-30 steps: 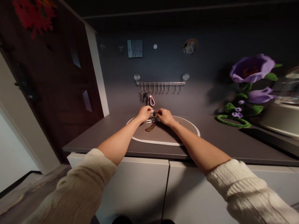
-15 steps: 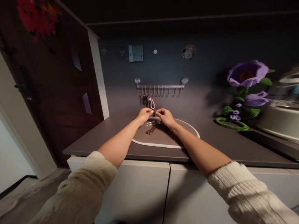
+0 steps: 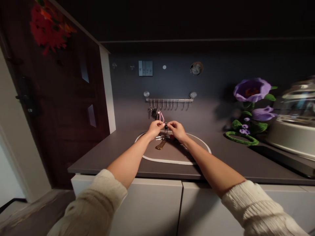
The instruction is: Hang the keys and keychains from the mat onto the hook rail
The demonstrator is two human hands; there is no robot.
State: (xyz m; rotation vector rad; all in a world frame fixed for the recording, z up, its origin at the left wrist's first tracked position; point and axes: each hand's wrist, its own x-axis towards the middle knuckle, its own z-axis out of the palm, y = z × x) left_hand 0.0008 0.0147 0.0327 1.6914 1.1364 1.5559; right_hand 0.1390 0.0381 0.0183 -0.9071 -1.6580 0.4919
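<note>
While the left hand [image 3: 155, 128] and the right hand [image 3: 177, 130] stay nearly together, both pinching one small key bunch [image 3: 166, 127], they have risen slightly toward the hook rack [image 3: 170, 100]. This bunch now seems separate from the silver keys [image 3: 159, 138] on the oval mat [image 3: 172, 156], so probably easier to handle; other hanging keys [image 3: 154, 112] are behind.

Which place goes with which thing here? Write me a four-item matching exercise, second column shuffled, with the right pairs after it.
1. small black item
2. pink loop
3. oval mat
4. purple flowers

A. lying on the counter
B. beside green leaves
C. between the left hand and right hand
D. hanging from the hook rail

Pairs: 1-C, 2-D, 3-A, 4-B
</note>
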